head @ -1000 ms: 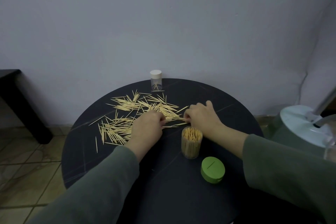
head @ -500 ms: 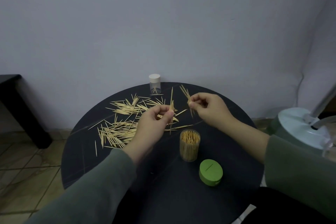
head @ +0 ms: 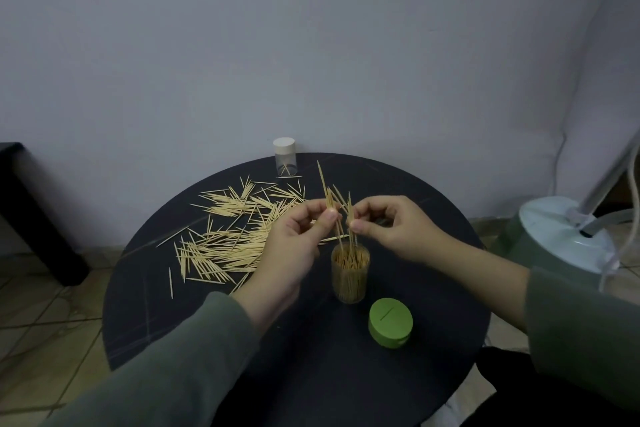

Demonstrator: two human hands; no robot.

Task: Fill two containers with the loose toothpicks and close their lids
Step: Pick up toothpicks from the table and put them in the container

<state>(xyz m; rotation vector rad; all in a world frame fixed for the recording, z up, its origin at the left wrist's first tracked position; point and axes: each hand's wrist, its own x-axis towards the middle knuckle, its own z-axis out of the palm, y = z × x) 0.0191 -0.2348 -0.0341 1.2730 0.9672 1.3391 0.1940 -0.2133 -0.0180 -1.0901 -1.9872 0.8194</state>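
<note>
Hands [head: 346, 229] pinching toothpicks [head: 334, 208], above container [head: 349, 274]

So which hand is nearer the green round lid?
Right. The right hand hovers above and behind the green round lid; the left hand is farther left.

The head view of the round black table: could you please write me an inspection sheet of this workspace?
Surface: round black table, pale scratch lines on it.
Job's things: loose wooden toothpicks scattered on the table's far left; clear open container nearly full of upright toothpicks; green slotted lid lying beside it; small clear container with white lid at the far edge, closed, few toothpicks inside.
Clutter: nothing seen.
Grips: left hand and right hand each pinch a few toothpicks above the open container.
Cables: clear tube on the pale round device at right.
Surroundings: grey wall, tiled floor, dark furniture leg at left.
</note>
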